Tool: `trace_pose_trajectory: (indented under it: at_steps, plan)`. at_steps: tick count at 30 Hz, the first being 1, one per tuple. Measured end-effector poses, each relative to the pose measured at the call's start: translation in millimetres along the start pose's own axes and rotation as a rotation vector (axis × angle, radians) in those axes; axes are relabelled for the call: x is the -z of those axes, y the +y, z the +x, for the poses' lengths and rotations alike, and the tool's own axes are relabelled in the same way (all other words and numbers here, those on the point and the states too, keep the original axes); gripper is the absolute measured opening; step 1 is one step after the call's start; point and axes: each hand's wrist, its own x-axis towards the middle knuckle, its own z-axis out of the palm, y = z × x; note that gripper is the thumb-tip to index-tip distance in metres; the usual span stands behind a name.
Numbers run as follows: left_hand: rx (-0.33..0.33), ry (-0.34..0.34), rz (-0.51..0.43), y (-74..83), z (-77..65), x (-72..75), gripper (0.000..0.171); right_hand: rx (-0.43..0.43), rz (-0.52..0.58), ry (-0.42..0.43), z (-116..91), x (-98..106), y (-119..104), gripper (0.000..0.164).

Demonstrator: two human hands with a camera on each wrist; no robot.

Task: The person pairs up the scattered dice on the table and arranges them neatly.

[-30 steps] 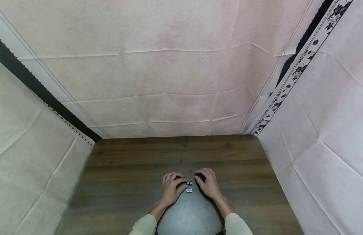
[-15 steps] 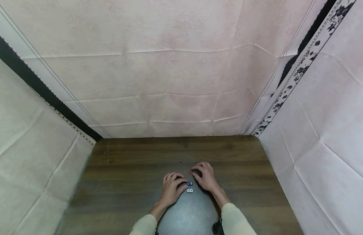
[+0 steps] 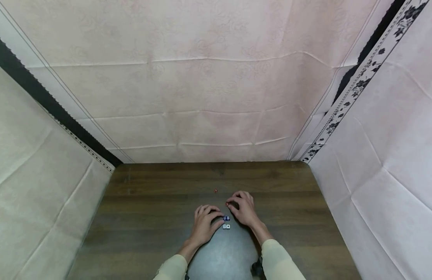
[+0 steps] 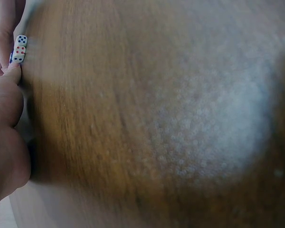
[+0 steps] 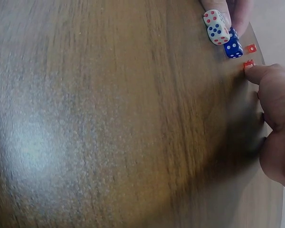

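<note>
In the head view, my left hand (image 3: 204, 225) rests on the table, thumb and index fingertip at either side of the left of two blue dice (image 3: 226, 218). Side by side and just nearer to me are two white dice (image 3: 226, 226), their red and blue pips plain in the right wrist view. My right hand (image 3: 244, 210) pinches a red die (image 5: 249, 63) between thumb and index finger, beyond the blue pair. A second red die (image 3: 216, 191) lies apart, farther back on the table. The left wrist view shows the white dice (image 4: 19, 49) by my left thumb.
The brown wooden table (image 3: 149, 210) has its far edge at a pale cloth wall (image 3: 209, 97). More pale cloth hangs on the left and right, with dark gaps at the corners. A bright grey reflection (image 3: 223, 252) lies between my forearms.
My right hand has moved left and slightly away from me to the nearer red die, and its fingers have closed on it. The left hand stays in place.
</note>
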Motion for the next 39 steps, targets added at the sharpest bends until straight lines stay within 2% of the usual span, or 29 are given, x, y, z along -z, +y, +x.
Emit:
trace_pose_trajectory:
  at_steps: [5, 17, 22, 29, 39]
  plan:
    - [-0.010, 0.019, 0.031, 0.2, 1.0, -1.4, 0.019, 0.004, 0.006, 0.014, 0.1, -0.5, 0.5, 0.009]
    - [-0.004, 0.000, -0.005, -1.3, 0.0, -2.8, 0.019, -0.032, 0.035, 0.046, -4.0, -1.3, 0.9, 0.007]
    - [-0.016, 0.033, 0.034, 0.5, 0.1, -2.3, 0.019, -0.008, 0.035, 0.049, -10.4, -0.7, -0.7, 0.006]
    - [0.030, -0.024, 0.024, 4.1, 1.7, 2.7, 0.019, 0.013, 0.059, 0.039, -18.3, -0.9, -2.6, 0.007]
    - [0.007, 0.010, 0.021, 1.7, -0.1, -0.2, 0.019, 0.045, 0.048, 0.046, -20.1, -3.7, 0.2, 0.007]
